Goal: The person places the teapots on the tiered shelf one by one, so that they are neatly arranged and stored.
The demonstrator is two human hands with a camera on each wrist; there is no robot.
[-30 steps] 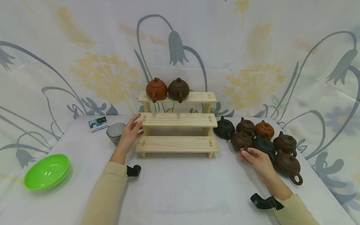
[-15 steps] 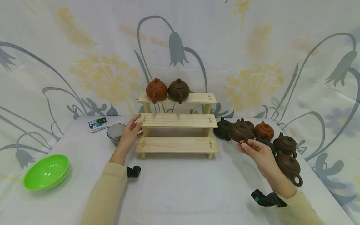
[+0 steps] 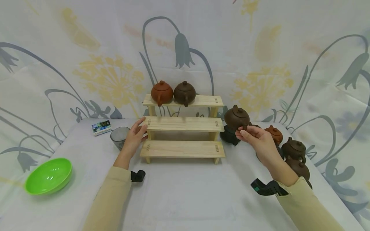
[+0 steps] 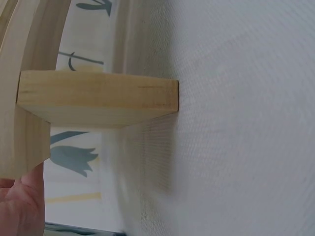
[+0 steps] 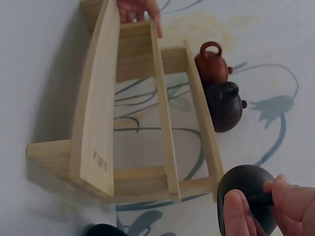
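My right hand (image 3: pixel 258 141) pinches a dark brown teapot (image 3: pixel 237 118) by its handle, at the pot's near side. The pot is in the air, right of the stand at about middle-shelf height; the right wrist view shows its dark body (image 5: pixel 246 182) beyond the fingers. My left hand (image 3: pixel 133 136) holds the left end of the middle shelf of a three-step wooden stand (image 3: pixel 185 123); in the left wrist view the hand (image 4: pixel 22 209) is partly hidden by the wood. On the top shelf, an orange-brown teapot (image 3: pixel 162 92) and a dark brown teapot (image 3: pixel 184 93) sit side by side.
A black teapot (image 3: pixel 229 134) stands right of the stand. Further right are an orange-brown teapot (image 3: pixel 274 134) and several dark ones, partly behind my right hand. Left lie a grey glass (image 3: pixel 119 136), a small printed box (image 3: pixel 101 127) and a green bowl (image 3: pixel 48 176).
My right hand has lifted the dark brown teapot from the group on the right, raising it and moving it left towards the stand. My left hand has stayed at the shelf's end.
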